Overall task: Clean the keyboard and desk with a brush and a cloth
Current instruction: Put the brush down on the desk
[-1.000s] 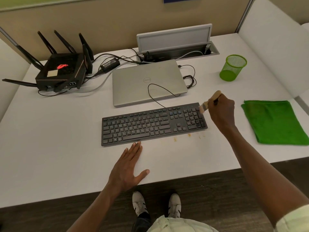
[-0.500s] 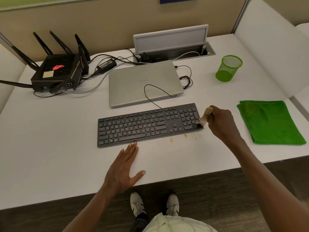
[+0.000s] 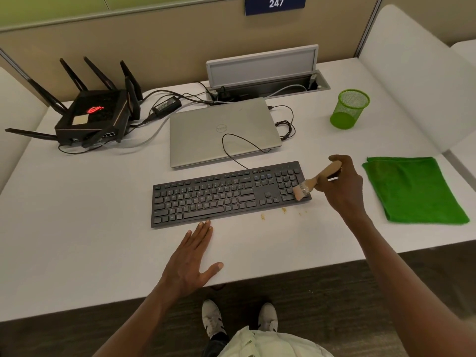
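I observe the right hand [image 3: 343, 185] with its fingers curled round the wooden handle of the brush [image 3: 315, 181]. The handle runs up through the grip; the metal ferrule and pale bristles project out to the left of the fingers and come down on the near right corner of the black keyboard [image 3: 226, 194], at the number pad.

The left hand [image 3: 192, 258] lies flat on the white desk [image 3: 77, 228], fingers straight and held together, thumb spread to the right. Its fingertips [image 3: 206, 224] reach the keyboard's near edge, touching it or nearly so; I cannot tell which.

Small brown crumbs [image 3: 273, 213] lie on the desk just in front of the keyboard, between the two hands and below the bristles.

The folded green cloth [image 3: 414, 189] lies flat on the desk just to the right of the right hand, apart from it.

Legible markings: a blue sign [image 3: 275, 4] on the partition reads "247". The closed silver laptop [image 3: 221, 132], beyond the keyboard, carries a round lid logo that appears to read "Dell". A black multi-antenna router [image 3: 95, 117], far beyond the left fingertips, shows a glowing red emblem and a tan sticker, whose text I cannot read. Key legends are too small to read.

A green mesh cup [image 3: 349, 109] stands beyond the right hand.
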A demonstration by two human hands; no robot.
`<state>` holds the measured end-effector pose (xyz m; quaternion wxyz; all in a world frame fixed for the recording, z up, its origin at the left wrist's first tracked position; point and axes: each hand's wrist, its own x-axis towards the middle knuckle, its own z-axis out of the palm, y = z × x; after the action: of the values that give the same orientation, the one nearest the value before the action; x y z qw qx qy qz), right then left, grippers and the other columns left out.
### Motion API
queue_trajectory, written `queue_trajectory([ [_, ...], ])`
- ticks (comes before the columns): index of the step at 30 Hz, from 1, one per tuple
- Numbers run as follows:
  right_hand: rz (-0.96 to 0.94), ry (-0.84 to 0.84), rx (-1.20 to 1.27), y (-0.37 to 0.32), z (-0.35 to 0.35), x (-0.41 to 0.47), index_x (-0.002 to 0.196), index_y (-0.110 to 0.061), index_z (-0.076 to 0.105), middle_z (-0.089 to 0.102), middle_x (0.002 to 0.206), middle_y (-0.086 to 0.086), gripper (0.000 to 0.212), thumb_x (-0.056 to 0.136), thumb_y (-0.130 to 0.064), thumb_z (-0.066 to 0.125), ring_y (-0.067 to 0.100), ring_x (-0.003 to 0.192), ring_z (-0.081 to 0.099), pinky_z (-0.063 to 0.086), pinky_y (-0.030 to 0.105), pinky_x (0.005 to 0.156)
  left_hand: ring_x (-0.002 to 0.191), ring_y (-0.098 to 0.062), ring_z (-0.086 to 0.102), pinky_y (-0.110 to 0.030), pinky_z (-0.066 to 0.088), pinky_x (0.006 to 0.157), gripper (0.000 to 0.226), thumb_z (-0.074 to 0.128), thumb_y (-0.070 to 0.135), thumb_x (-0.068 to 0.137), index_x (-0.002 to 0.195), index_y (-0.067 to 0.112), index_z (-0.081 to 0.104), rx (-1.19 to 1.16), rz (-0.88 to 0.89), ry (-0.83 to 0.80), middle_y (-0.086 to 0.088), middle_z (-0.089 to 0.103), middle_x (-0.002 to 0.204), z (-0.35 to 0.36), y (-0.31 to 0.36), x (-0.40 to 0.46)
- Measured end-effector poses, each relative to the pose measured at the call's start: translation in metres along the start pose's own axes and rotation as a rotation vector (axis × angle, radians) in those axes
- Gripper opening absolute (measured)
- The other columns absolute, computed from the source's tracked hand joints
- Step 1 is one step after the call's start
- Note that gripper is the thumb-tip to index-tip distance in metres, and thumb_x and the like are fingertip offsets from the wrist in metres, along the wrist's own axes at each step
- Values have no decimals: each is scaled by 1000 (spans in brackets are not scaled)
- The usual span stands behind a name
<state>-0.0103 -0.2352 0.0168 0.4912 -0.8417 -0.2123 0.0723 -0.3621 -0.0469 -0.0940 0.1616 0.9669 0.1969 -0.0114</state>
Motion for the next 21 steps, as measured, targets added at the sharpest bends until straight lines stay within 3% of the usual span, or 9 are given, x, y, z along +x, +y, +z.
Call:
queue_trajectory([
  [2,12,11,44,1,0,-1,118,-16,57,67,78,0,45,78,1,68,1,66,66,43,5,59,158,-11,-2,-30,-1,127,93,33,74,97,163,12,9,-25,-7,13,0,-2,171,-1,2,0],
  [5,52,49,67,4,-3,2,98,-12,69,71,75,4,23,76,-2,69,1,61,66,42,6,56,158,-11,2,-27,0,127,92,42,68,96,162,12,12,-80,-26,56,1,3,172,-3,11,4],
  [7,103,70,128,11,-5,5,96,-8,72,71,71,0,20,77,-2,70,-3,57,64,44,7,57,158,-11,3,-28,2,127,90,44,66,96,162,12,13,-101,-28,80,1,4,172,-4,22,10],
  [10,145,110,211,23,-8,9,103,-10,72,72,74,-4,24,79,-6,71,8,70,72,58,29,77,158,-10,-2,-28,1,127,91,43,67,97,163,14,10,-111,-18,106,4,-1,171,-10,40,28],
  [12,177,153,274,28,-10,12,105,-13,72,73,78,-2,26,81,-6,69,15,74,74,59,38,84,157,-8,-8,-26,-2,126,91,40,68,96,163,16,5,-115,-5,110,5,-5,171,-14,54,45],
  [18,179,260,415,30,-11,19,114,-11,71,68,75,-3,37,80,4,65,20,70,70,59,27,71,153,-4,-22,-19,-16,121,94,33,71,95,162,16,-5,-134,1,135,5,-19,168,-23,98,101],
  [21,229,299,436,36,-8,30,112,-10,70,69,75,-1,36,78,1,71,24,73,70,59,33,73,152,-4,-26,-20,-17,120,94,30,72,96,160,18,-12,-162,-18,152,6,-26,166,-26,116,126],
])
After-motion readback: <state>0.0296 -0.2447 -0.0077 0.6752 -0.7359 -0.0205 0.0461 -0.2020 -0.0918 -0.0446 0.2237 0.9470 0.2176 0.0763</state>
